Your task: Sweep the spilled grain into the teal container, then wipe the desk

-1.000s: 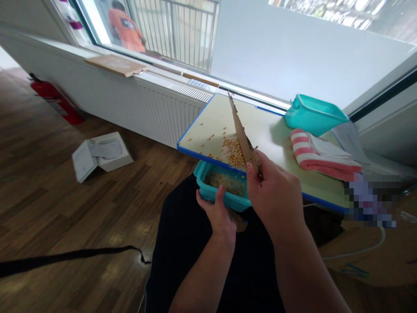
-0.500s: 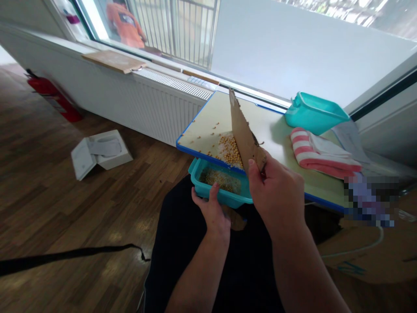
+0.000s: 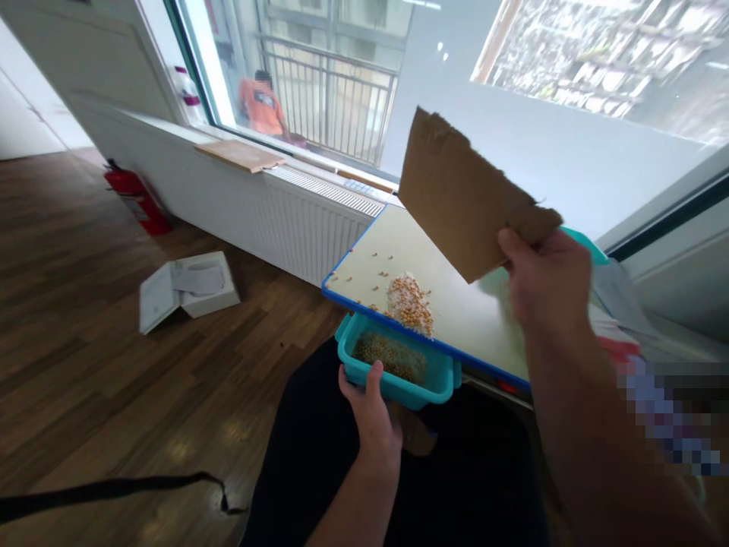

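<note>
My right hand point(image 3: 547, 277) grips a torn piece of brown cardboard point(image 3: 456, 194) by its lower right corner, raised above the cream table point(image 3: 461, 289) with the blue edge. On the table near that edge lies a heap of yellow kernels mixed with white grains point(image 3: 411, 302), with several loose kernels scattered to its left. Just below the edge, my left hand point(image 3: 370, 414) holds a turquoise plastic tub point(image 3: 407, 395) over my lap, its thumb on the near rim and the other fingers partly hidden underneath. Kernels and grains point(image 3: 392, 357) cover the tub's bottom.
Behind my right hand a second turquoise bin point(image 3: 586, 245) and a red-and-white striped towel point(image 3: 618, 346) are partly hidden. A radiator point(image 3: 307, 228) runs under the window. On the floor at left are an open white box point(image 3: 208, 285), a fire extinguisher point(image 3: 138, 199) and a black strap point(image 3: 114, 490). Outside is a person in orange point(image 3: 263, 106).
My right hand has lifted the cardboard off the heap, up and to the right, turning its flat face toward me. My left hand still holds the tub under the edge. The view has shifted.
</note>
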The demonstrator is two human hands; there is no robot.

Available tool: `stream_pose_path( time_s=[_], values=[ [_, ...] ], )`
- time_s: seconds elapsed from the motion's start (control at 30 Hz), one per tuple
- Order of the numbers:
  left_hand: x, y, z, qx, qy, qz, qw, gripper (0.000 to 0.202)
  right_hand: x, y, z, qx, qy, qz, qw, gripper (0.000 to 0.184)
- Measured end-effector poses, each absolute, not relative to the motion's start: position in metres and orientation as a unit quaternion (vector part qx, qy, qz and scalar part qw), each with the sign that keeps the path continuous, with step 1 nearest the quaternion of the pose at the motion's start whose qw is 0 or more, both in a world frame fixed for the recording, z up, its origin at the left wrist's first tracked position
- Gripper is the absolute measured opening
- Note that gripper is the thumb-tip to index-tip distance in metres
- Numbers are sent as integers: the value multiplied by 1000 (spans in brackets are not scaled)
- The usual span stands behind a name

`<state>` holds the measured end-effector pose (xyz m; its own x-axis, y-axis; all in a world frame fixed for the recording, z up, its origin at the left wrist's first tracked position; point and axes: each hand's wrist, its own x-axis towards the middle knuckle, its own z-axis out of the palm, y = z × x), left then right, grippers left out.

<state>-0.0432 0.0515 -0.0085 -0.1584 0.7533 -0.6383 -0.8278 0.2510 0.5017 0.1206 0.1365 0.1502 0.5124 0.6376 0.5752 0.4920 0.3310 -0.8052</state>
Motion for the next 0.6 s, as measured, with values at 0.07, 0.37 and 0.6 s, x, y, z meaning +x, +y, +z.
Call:
stream_pose_path(
  time_s=[0.07, 0.37, 0.6],
  values=[
    [-44, 52, -7, -46, 453, 606, 653, 76, 119, 185, 144, -513, -508, 170, 671, 23],
    [-53, 53, -9, -72, 436, 605, 663, 83, 118, 315, 111, -513, -438, 324, 663, 20],
    [-60, 62, -13, -91, 436, 610, 656, 81, 117, 320, 101, -490, -434, 379, 655, 18]
  ],
)
